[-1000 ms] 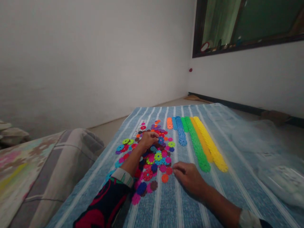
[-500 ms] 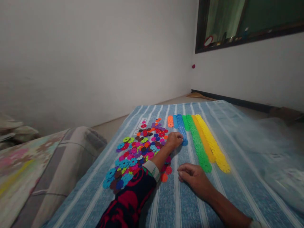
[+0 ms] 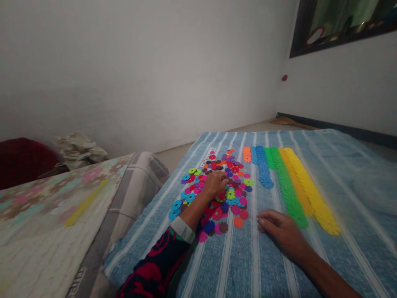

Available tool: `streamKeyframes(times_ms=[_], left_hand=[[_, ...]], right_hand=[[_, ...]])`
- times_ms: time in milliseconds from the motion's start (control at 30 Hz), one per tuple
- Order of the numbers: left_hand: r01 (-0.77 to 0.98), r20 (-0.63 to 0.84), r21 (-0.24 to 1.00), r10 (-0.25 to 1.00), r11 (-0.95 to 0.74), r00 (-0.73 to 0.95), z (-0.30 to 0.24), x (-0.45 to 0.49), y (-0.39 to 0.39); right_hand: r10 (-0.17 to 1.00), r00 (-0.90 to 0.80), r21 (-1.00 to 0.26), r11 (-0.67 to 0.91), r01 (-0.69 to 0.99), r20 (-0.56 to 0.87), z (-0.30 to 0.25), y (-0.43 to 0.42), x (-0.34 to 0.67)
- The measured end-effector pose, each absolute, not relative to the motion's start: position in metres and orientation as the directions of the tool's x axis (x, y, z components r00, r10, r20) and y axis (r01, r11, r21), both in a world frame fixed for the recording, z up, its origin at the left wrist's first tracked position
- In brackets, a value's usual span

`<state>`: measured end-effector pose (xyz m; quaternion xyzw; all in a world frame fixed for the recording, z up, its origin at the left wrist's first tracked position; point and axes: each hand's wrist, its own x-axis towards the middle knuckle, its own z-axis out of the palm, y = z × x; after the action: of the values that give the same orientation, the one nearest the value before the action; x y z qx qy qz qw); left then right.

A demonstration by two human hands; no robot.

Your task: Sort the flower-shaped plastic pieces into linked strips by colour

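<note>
Left hand (image 3: 216, 184) over disc pile (image 3: 230, 194), toward cloth's (image 3: 237, 260) left edge.
Fingers bent, pinch unclear; right hand (image 3: 278, 225): fingers pressed together.

"Where's room to pass?"
"Bottom centre: bare striped cloth (image 3: 240, 265), below the loose discs (image 3: 230, 194)."
"And higher?"
"A narrow gap right of centre, discs crowding its left, right hand (image 3: 274, 225) its right."

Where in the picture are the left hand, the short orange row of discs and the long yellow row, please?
Left hand (image 3: 215, 184): head view, back of the hand.
Short orange row (image 3: 247, 154): head view, its middle.
Long yellow row (image 3: 307, 189): head view, about halfway along it.
</note>
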<state>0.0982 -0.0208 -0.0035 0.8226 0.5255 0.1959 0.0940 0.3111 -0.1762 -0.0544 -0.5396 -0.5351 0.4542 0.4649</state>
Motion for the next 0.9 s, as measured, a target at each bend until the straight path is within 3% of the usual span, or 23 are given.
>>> streamKeyframes(times_ms=[100, 267, 500, 667, 900], left_hand=[[0.896, 0.202, 0.328, 0.949, -0.3, 0.244, 0.0, 0.039, -0.032], [0.862, 0.215, 0.5, 0.976, -0.086, -0.027, -0.003, -0.03, -0.044], [0.746, 0.315, 0.666, 0.914, -0.021, -0.256, -0.022, -0.053, -0.048], [0.692, 0.344, 0.721, 0.883, -0.032, -0.318, -0.032, -0.064, -0.049], [0.612, 0.276, 0.79, 0.914, -0.038, -0.299, -0.036, -0.073, -0.055]], right_hand=[[1.0, 0.023, -0.986, -0.003, 0.164, 0.001, -0.055, -0.177, 0.312], [0.999, 0.032, -0.987, -0.014, 0.162, -0.009, -0.055, -0.178, 0.314], [1.0, 0.02, -0.974, -0.021, 0.224, -0.017, -0.052, -0.181, 0.316], [1.0, 0.025, -0.964, -0.013, 0.266, -0.007, -0.05, -0.181, 0.316], [0.997, 0.072, -0.963, -0.042, 0.267, -0.023, -0.055, -0.182, 0.32]])
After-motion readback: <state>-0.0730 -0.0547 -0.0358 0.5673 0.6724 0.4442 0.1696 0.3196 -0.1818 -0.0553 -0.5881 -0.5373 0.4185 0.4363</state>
